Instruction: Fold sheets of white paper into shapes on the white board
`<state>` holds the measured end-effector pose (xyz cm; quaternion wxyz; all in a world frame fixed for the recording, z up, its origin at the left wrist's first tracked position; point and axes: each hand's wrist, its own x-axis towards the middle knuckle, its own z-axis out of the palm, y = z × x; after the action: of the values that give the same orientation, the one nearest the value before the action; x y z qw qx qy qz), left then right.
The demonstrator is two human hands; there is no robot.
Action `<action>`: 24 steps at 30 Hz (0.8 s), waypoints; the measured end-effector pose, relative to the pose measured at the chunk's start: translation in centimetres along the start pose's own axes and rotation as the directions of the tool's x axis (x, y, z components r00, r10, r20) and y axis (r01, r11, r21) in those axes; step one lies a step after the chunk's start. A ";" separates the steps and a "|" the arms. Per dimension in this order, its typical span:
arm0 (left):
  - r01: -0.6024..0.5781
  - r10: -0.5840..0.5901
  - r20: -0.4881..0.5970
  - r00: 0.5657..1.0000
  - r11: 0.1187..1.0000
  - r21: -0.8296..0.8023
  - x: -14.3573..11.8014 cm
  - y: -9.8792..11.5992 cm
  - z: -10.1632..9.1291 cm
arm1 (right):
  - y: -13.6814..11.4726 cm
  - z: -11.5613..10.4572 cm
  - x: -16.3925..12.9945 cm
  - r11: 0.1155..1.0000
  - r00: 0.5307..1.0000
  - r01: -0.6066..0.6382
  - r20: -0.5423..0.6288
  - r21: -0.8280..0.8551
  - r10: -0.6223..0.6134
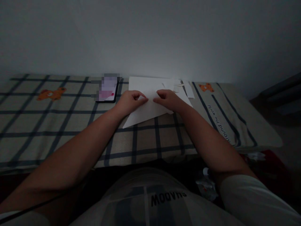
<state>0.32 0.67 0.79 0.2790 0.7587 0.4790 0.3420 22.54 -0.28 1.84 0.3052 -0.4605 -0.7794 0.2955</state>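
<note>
White paper sheets (150,83) lie on the checked cloth in front of me, overlapping, with one corner pointing toward me at the left. My left hand (131,101) is closed in a pinch over them, thumb and forefinger together at what looks like white paper. Opposite it, a short gap away, my right hand (168,99) is curled with thumb and forefinger at the same white paper. White on white in dim light hides the exact edge between the fingers. Thin paper strips (180,85) rest just beyond my right hand.
A phone (107,89), its screen partly blurred out, lies left of the paper. The checked cloth (145,138) with orange bear prints covers the table up to a pale wall (150,37). Below the right edge are a clear plastic bottle (207,185) and something red (270,169).
</note>
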 end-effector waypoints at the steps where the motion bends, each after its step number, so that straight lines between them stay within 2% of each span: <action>1: -0.005 0.005 -0.005 1.000 1.000 0.005 0.0 0.0 0.0 | 0.0 -0.1 0.1 0.999 1.000 -0.018 -0.022 -0.034 0.017; 8: -0.048 0.048 0.005 0.999 0.998 0.049 0.0 -0.1 -0.1 | -0.2 -0.2 0.3 0.998 0.997 -0.054 -0.063 -0.024 0.053; 12: -0.060 0.063 -0.032 0.998 0.995 0.084 0.0 -0.2 -0.1 | 0.0 0.0 0.4 0.995 0.992 -0.096 -0.084 -0.036 0.093; 15: -0.108 0.121 -0.053 0.991 0.973 0.206 -0.1 -0.1 -0.4 | 0.5 0.1 0.5 0.990 0.987 -0.133 -0.100 -0.046 0.128; 18: -0.221 0.258 -0.050 0.965 0.900 0.375 -0.3 0.5 -0.8 | 0.9 0.3 0.7 0.985 0.982 -0.147 -0.135 -0.095 0.133; 21: -0.348 0.359 0.067 0.931 0.816 0.462 -0.8 1.3 -0.8 | 1.0 0.5 0.8 0.973 0.976 -0.163 -0.168 -0.161 0.136; 24: -0.426 0.325 0.280 0.904 0.756 0.497 -1.3 2.2 -0.1 | 0.9 0.6 0.9 0.961 0.965 -0.198 -0.212 -0.191 0.157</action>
<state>1.05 -1.38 2.14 0.0172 0.9140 0.3673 0.1714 22.22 0.82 1.01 0.3019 -0.5853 -0.7279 0.1912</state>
